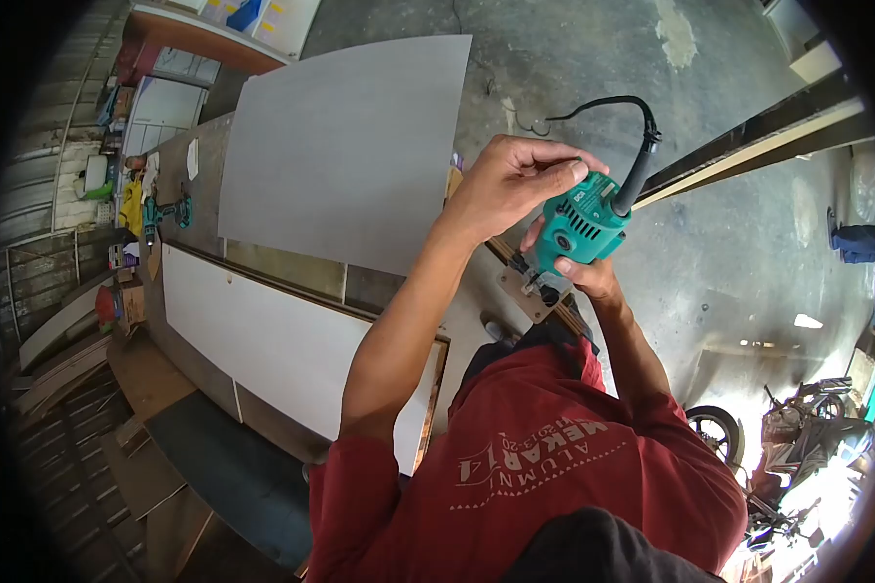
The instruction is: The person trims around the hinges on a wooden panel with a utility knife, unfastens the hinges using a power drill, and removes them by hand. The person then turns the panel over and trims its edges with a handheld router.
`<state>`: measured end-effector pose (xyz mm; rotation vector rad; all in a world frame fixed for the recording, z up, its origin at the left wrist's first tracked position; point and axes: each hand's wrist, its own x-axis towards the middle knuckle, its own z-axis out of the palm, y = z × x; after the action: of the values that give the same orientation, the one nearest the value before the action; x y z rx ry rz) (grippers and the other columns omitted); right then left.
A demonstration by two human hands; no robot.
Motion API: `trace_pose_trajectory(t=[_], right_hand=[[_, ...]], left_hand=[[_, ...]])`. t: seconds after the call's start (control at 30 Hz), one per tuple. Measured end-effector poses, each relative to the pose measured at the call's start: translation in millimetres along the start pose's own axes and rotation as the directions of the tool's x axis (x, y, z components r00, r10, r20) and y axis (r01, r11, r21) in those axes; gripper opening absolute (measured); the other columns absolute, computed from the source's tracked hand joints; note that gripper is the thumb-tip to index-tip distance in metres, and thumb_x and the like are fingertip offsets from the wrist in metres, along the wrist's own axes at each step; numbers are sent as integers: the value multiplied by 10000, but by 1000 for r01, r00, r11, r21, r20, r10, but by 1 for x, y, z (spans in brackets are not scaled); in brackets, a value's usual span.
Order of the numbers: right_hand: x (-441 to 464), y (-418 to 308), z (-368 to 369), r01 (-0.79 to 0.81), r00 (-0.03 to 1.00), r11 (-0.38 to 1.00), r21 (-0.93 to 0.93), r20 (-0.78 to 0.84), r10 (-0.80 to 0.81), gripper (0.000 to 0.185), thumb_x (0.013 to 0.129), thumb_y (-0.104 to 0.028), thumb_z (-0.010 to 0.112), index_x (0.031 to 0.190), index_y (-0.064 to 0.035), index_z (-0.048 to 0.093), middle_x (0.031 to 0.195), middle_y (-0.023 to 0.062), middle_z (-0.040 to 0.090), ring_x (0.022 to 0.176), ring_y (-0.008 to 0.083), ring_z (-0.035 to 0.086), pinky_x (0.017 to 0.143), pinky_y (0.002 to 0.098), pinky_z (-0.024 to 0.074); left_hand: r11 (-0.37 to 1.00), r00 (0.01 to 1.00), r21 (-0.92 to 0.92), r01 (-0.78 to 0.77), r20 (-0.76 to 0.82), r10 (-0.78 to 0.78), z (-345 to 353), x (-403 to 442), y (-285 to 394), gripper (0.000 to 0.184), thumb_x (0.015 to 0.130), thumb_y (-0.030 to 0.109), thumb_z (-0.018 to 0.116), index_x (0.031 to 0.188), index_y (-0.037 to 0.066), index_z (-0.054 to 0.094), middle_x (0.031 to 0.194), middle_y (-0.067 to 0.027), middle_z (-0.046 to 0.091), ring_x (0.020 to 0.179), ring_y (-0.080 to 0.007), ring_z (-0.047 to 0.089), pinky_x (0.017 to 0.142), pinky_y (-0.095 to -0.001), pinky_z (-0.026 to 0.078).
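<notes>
A teal trim router (585, 225) is held upright in front of me. My right hand (593, 274) wraps around its body, thumb on the near side and fingertips showing on the left. My left hand (515, 185) is closed over the router's top end, thumb and fingers against the housing near the black cord (640, 160). Beneath the motor are a clear guard and a flat brown base plate (525, 296). That base is at a narrow wooden edge (502, 249); whether it touches cannot be told. The bit is hidden.
To the left lie a large grey panel (345, 146) and a long white panel (262, 321). Teal drills (153, 219) stand farther left. Long timber pieces (758, 141) extend at upper right. A motorcycle (715, 432) is at lower right.
</notes>
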<state>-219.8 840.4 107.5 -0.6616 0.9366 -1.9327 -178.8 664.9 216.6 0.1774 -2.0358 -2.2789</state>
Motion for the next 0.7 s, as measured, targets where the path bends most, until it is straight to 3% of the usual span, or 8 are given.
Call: trace_pose_trajectory(t=[0.03,0.23,0.33,0.4,0.47,0.57,0.63,0.7], right_hand=[[0,4,-2,-11,1000,1000,10,-3,11,658,762,-216,825,1299,0,513,1077,145,691,992,245,675,877,400,550],[2,22,-5,-32,999,998,-54,-10,32,626,764,-216,827,1289,-21,546,1112,122,690,1025,230,669,900,385,547],[-1,32,-2,-56,995,995,-83,-92,48,624,770,-224,830,1291,-6,565,1127,101,681,1054,213,662,929,380,541],[-1,31,6,-62,983,985,-161,-183,32,636,787,-319,808,1276,1,557,1124,129,669,1046,233,649,926,396,530],[5,24,10,-55,966,939,-339,-258,-37,677,822,-435,770,1278,6,534,1160,153,633,1078,254,615,958,425,499],[9,41,11,126,941,935,-331,-259,-218,641,780,-352,828,1261,-15,574,1159,104,639,1022,194,602,896,361,500],[8,55,20,129,937,924,-359,-260,-232,690,773,-414,839,1271,-25,561,1188,106,615,1058,203,584,908,367,489],[7,70,29,210,904,832,-513,-223,-366,714,783,-450,837,1285,-32,549,1197,112,605,1083,215,577,916,375,486]], left_hand=[[999,999,2,-36,-16,36,0,2,-2,220,1014,160,644,1120,12,766,785,-12,697,619,-31,571,413,-236,425],[995,1000,96,-8,-6,8,-11,6,-12,211,985,129,682,1136,-1,748,880,-58,752,612,-25,610,400,-213,413],[999,991,32,15,-131,-10,-37,-13,-17,490,1006,209,635,1455,37,540,1207,-103,738,1085,-132,667,961,-303,522],[958,850,268,98,-523,59,-96,-45,-45,476,979,170,688,1415,10,579,1254,-93,706,1052,-128,631,933,-304,517],[887,532,342,310,-836,137,-188,-98,-125,558,971,232,685,1432,-44,538,1373,-111,634,1143,-156,584,991,-312,470],[828,426,216,518,-904,-31,-256,-153,-173,686,971,398,661,1523,42,464,1537,-158,495,1377,-267,482,1139,-437,377],[125,576,594,795,-803,154,-280,-167,-204,775,958,585,577,1587,172,392,1641,-190,333,1524,-412,265,1211,-593,212],[228,577,606,762,-795,186,-280,-172,-227,783,954,694,466,1601,267,363,1691,-195,192,1546,-485,106,1204,-677,89]])
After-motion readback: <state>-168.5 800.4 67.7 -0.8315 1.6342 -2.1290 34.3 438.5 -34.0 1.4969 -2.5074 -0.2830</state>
